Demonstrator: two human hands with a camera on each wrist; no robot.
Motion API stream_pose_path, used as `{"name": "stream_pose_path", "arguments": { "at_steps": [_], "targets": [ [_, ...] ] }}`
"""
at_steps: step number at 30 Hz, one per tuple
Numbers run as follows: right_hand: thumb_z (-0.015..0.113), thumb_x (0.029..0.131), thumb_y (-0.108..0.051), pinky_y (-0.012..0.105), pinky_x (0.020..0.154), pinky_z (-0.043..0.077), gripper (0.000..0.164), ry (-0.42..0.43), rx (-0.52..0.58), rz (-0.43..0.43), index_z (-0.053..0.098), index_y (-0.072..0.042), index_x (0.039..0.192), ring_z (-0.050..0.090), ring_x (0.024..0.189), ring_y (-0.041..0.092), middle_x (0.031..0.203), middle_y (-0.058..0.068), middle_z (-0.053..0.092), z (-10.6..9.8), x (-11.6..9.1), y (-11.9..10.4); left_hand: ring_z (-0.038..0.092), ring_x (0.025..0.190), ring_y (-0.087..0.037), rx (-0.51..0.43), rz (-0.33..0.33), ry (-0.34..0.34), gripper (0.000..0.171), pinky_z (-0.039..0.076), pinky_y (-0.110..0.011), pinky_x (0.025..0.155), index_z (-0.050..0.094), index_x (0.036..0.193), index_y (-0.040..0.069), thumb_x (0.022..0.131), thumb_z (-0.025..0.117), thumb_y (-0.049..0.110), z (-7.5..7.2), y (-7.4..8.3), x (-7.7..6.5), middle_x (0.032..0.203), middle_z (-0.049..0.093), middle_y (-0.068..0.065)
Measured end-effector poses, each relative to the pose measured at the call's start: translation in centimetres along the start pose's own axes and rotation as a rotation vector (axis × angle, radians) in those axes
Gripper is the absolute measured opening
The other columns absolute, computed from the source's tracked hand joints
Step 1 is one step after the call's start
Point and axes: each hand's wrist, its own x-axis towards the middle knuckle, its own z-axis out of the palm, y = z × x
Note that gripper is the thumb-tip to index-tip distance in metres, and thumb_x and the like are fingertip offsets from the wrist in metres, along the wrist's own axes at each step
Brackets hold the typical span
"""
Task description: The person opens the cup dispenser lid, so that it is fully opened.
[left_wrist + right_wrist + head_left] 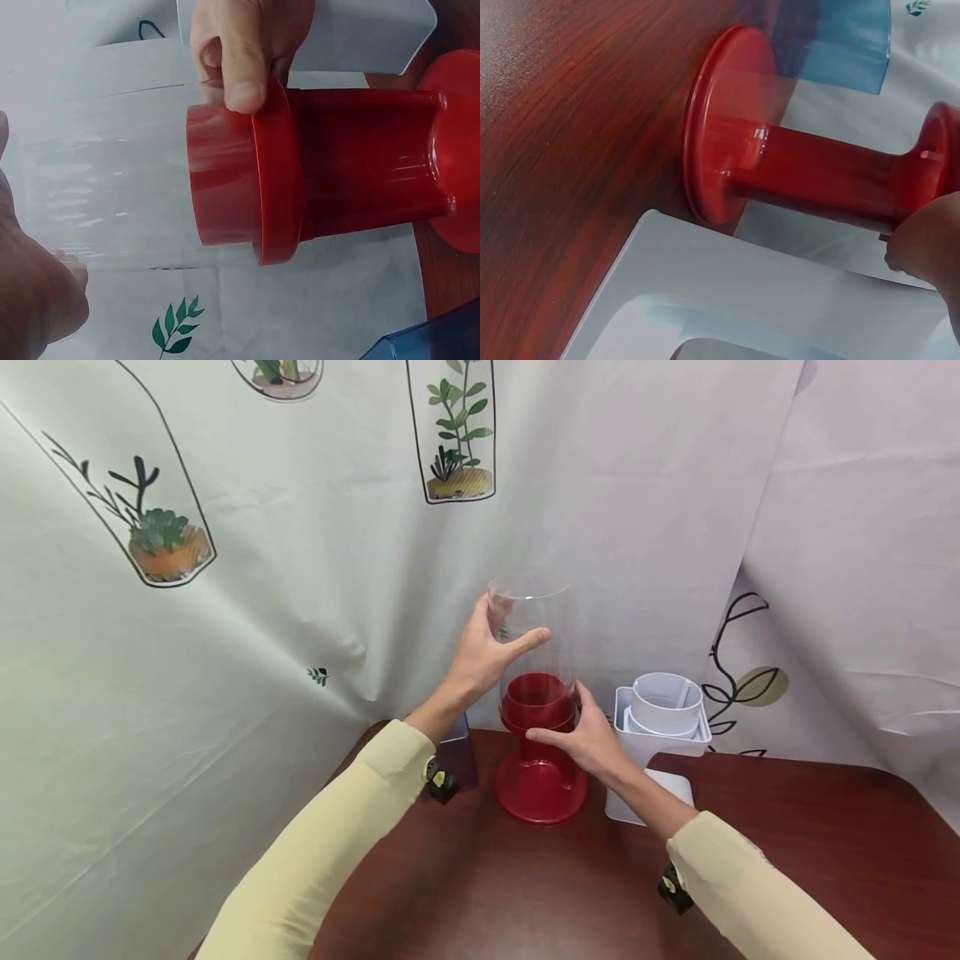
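- Clear cylinder (536, 606): one is clasped in left grip (483, 652).
- Red stand (539, 768): one, collar clasped by right grip (588, 741).
- Blue container (836, 45): one, partly hidden by left sleeve (345, 810).

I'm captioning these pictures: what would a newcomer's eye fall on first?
First, the glossy red stand on the dark table, its collar gripped by the right hand. Then the clear cylinder at its top, held by the left hand. Behind, plant drawings stand out on the pale cloth.
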Motion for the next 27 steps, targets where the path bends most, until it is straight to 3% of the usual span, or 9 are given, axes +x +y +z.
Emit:
{"name": "stream_pose_path", "arguments": {
  "at_steps": [14,27],
  "targets": [
    [0.091,0.085,-0.033,0.054,0.107,0.053,0.101,-0.006,-0.041,-0.015,0.031,-0.012,0.164,0.054,0.135,0.035,0.152,0.014,0.053,0.23,0.34,0.69,0.046,0.149,-0.014,-0.023,0.005,-0.013,0.096,0.037,-0.038,0.122,0.032,0.162,0.007,0.089,0.087,0.039,-0.18,-0.19,-0.03,0.159,0.049,-0.005],
    [0.092,0.081,-0.044,0.056,0.109,0.051,0.11,0.052,-0.116,0.024,0.029,-0.011,0.165,0.049,0.14,0.036,0.156,0.015,0.046,0.72,-0.45,0.54,0.046,0.149,-0.014,-0.088,0.03,-0.058,0.092,0.035,-0.029,0.122,0.033,0.162,0.005,0.091,0.086,0.032,-0.93,-0.24,-0.22,0.161,0.049,-0.012]
  ]
}}
